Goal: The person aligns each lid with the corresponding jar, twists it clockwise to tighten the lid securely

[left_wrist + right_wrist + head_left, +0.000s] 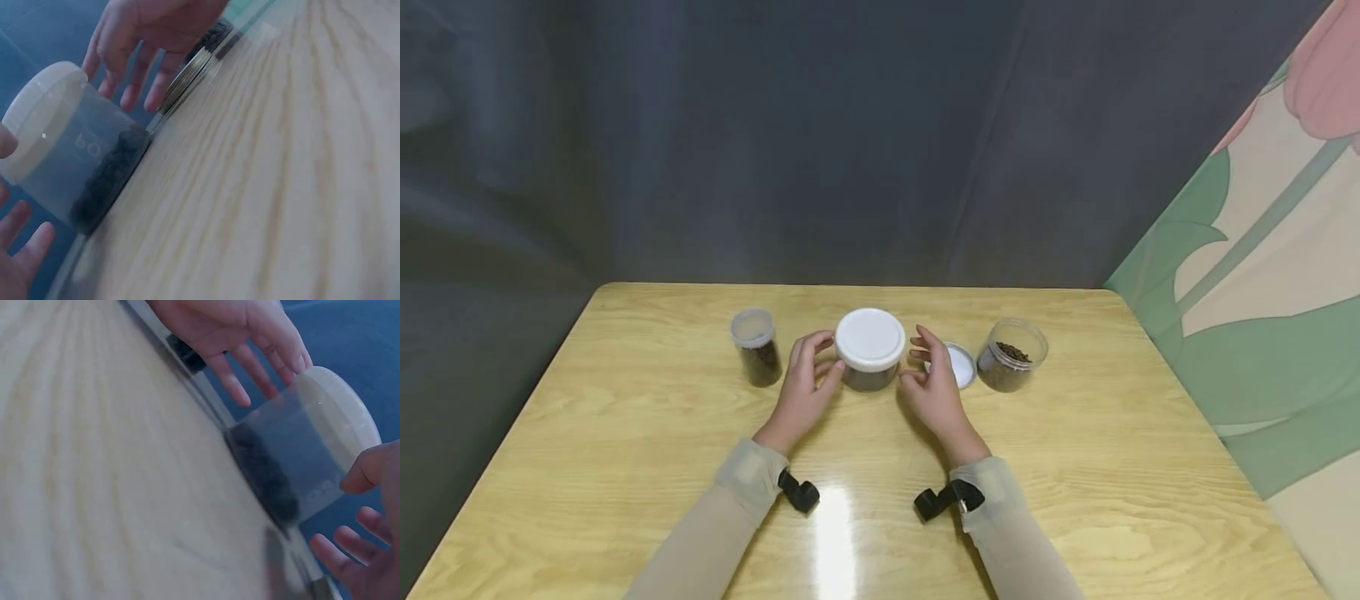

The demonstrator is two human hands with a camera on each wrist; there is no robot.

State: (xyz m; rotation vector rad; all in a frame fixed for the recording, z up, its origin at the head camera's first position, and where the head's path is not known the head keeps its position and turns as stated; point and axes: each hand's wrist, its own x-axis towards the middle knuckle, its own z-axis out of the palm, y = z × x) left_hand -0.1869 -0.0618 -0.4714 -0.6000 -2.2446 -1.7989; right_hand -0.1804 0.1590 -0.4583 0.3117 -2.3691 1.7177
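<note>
A clear plastic jar (94,156) with a wide white screw lid (870,335) stands upright on the table between both hands. Small dark pieces fill its lower part. My left hand (805,387) is at the jar's left side, fingers spread, fingertips right at the lid's edge. On the other side my right hand (936,387) has its fingers apart and loosely bent, a small gap from the jar in the head view. Neither hand is curled round anything. Behind my right hand lies a loose lid (962,367), partly hidden by it.
To the left stands a narrower, tall clear jar (760,358) with a translucent lid and dark contents. At the right is an uncovered clear jar (1009,367) part filled with brown pieces. The wooden table (625,400) ends at a dark curtain (820,150).
</note>
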